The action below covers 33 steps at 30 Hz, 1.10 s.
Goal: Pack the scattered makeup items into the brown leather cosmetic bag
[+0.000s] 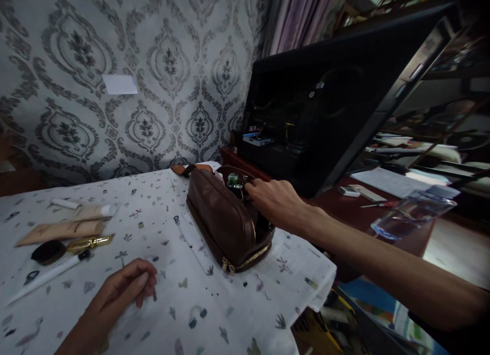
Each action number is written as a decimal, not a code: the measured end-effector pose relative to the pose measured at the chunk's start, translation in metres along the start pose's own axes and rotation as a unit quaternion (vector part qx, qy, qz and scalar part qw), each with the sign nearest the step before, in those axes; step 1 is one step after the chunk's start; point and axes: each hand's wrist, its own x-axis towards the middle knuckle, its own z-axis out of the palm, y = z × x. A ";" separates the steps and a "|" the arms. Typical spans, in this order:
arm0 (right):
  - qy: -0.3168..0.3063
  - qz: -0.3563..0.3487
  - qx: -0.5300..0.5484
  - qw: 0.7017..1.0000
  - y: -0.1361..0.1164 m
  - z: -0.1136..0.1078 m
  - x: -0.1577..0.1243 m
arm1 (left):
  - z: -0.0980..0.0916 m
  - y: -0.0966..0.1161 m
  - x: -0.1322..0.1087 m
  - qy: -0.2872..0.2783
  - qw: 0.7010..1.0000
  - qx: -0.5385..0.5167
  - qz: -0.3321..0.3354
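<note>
A brown zippered bag (218, 212) stands unzipped on the patterned white cloth (161, 314). My right hand (273, 199) is at the bag's open top, fingers bent together at its far right edge; what they hold is hidden. Just left of those fingers, a green-topped bottle (234, 180) sticks up inside the bag. My left hand (126, 288) hovers over or rests on the cloth, fingers curled loosely, with nothing visible in them. Left of it lie beige tubes (61, 232), a gold tube (90, 244), a round black case (48, 252) and a white pen-like stick (49, 278).
Behind the bag stands a large black cabinet-like case (317, 95). To the right, a clear water bottle (413, 212) and papers (386, 181) lie on a dark red table (337, 207). The cloth's edge hangs down at the front right.
</note>
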 end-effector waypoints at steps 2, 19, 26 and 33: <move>-0.015 -0.004 0.001 1.000 0.000 -0.002 0.001 | 0.001 0.001 0.000 0.001 1.000 -0.002 -0.003; 0.041 0.006 0.079 0.996 0.012 -0.003 -0.005 | 0.006 0.007 0.000 0.027 0.999 0.014 -0.018; 0.185 0.001 0.218 0.958 -0.025 0.028 -0.038 | 0.000 -0.003 0.001 0.006 0.999 0.030 -0.035; 0.250 -0.018 0.223 0.942 -0.004 0.031 -0.019 | 0.001 0.000 0.003 -0.022 0.998 0.045 -0.028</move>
